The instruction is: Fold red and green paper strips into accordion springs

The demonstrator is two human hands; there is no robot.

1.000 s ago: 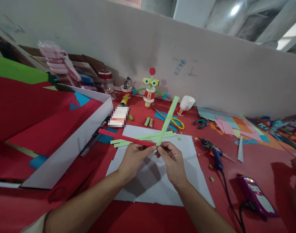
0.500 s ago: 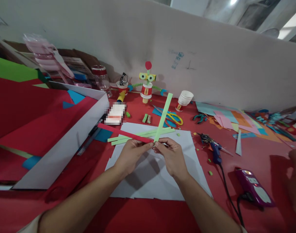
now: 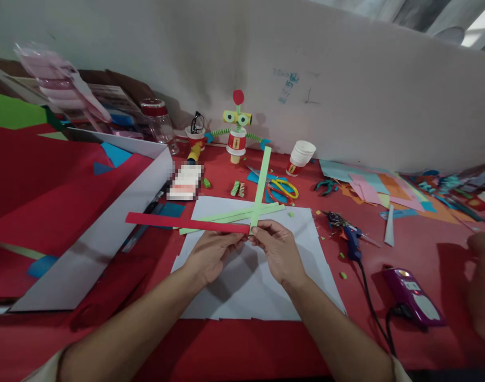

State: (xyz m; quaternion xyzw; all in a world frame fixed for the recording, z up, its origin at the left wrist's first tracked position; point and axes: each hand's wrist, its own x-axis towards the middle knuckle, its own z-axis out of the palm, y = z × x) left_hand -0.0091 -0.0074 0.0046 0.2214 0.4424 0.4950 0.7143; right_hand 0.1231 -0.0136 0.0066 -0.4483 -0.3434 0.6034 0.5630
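My left hand point(image 3: 213, 254) is closed with its fingertips on the right end of a red paper strip point(image 3: 179, 222), which stretches out to the left. A light green paper strip point(image 3: 261, 183) rises from the fingertips of my right hand point(image 3: 276, 249), pinched between thumb and fingers at its lower end. The two strips meet at nearly a right angle where my hands come together. Exactly how their ends overlap is partly hidden by the fingers. Below my hands lies a white sheet point(image 3: 262, 297); more green strips point(image 3: 226, 214) rest across its far side.
A paper-cup robot figure point(image 3: 236, 140) stands by the wall, with stacked cups point(image 3: 301, 156) to its right. Yellow-handled scissors point(image 3: 284, 188) lie on blue paper. A glue gun point(image 3: 353, 241) and its purple power box point(image 3: 413, 297) are at right, a white box point(image 3: 95, 233) at left.
The red strip has swung from a slant to nearly level, its free end reaching farther left. The green strip stands a little more upright. My hands stay close together.
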